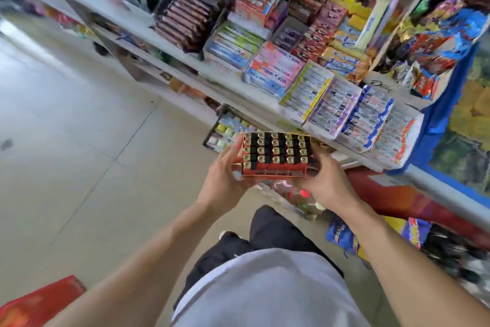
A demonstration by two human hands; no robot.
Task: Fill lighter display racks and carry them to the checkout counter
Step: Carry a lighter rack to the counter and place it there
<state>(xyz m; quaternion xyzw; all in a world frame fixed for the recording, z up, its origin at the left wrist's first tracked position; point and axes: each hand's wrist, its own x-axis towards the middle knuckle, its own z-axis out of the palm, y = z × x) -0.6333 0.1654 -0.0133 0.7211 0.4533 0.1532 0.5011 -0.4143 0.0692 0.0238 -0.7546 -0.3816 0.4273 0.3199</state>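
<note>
open floor (79, 114) left, crowded shelves (291, 61) right

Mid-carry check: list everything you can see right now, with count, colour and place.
lighter rack: one, red, held between both hands at centre
lighters: about twenty-five, black with gold tops, upright in rows in the rack
counter shelf: one, white, running from upper left to right
candy boxes: many, mixed colours, packed on the counter shelf
chocolate bars: one tray, brown, upper centre of the shelf
snack bags: several, red and blue, upper right
small tray: one, pastel packs, below the shelf edge behind the rack
floor: grey tiles, left
red item: one, bottom left corner, blurred
left hand: grips the rack's left end
right hand: grips the rack's right end
</note>
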